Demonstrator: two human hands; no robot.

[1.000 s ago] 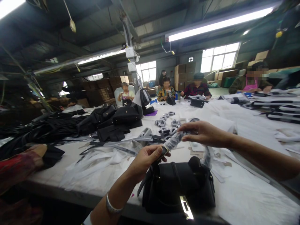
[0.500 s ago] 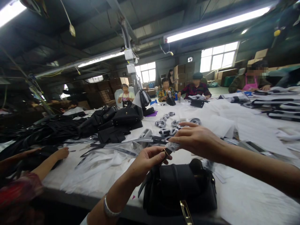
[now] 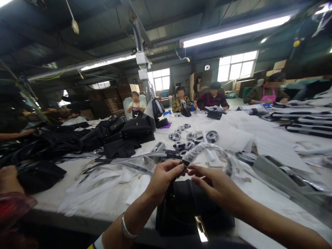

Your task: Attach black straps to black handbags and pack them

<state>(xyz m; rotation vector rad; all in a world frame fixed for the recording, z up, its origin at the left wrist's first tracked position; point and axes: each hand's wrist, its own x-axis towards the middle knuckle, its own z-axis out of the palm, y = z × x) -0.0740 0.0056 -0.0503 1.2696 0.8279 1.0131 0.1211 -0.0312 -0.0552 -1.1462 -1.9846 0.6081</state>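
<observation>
A black handbag (image 3: 192, 207) with a gold clasp plate (image 3: 201, 228) sits on the table right in front of me. A bag handle wrapped in clear plastic (image 3: 204, 148) arches above it and bends down on the right. My left hand (image 3: 168, 173) pinches the handle's black end, where gold metal shows, between thumb and fingers. My right hand (image 3: 215, 183) is just right of that end, above the bag, with its fingers apart and slightly bent. Whether its fingertips touch the handle end, I cannot tell.
Several coiled, wrapped straps (image 3: 178, 136) lie beyond the bag. Black bags (image 3: 137, 128) are piled at left, near crumpled plastic (image 3: 103, 186). A grey tape dispenser (image 3: 282, 173) stands right. A co-worker's hand (image 3: 7, 176) is at far left; other people sit across the table.
My right hand has come off the plastic-wrapped handle and moved down toward its end. The arch of the handle now shows. My left hand keeps its pinch. The co-worker's hands at left have shifted.
</observation>
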